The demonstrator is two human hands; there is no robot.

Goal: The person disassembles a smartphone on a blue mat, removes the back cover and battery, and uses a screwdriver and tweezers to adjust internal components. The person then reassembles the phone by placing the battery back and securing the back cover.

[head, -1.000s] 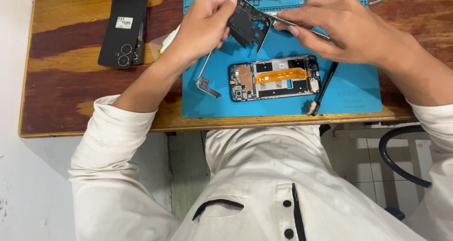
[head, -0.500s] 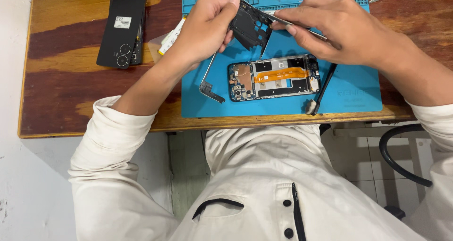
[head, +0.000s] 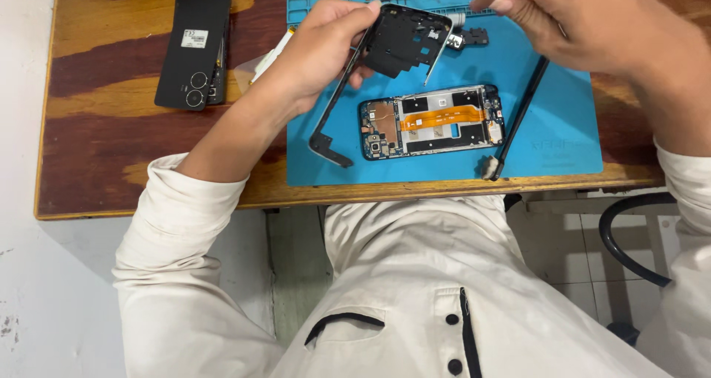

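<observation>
While the left hand (head: pixel 318 52) holds the black frame (head: pixel 392 59) above the blue mat (head: pixel 555 126), the right hand (head: pixel 592 30) hangs over the far right part of the mat. The left fingers are closed on the frame's upper left edge: the thumb lies along the near side and the fingertips curl over the top corner. The frame is tilted, with its wide upper part raised near the fingers and its thin long side running down to the left, where the lower corner touches or almost touches the mat. The right fingers are bent and close together at the top edge of the view; whether they pinch something I cannot tell, because the tips are cut off and blurred. The frame lies just left of these fingers, apart from them.

On the mat below the frame lies the opened phone (head: pixel 433 122) with an orange flat cable across it. A thin black tool (head: pixel 518 119) lies slanted just right of it. A black back cover (head: pixel 194 48) lies on the wooden table (head: pixel 111 126), well left of the mat.
</observation>
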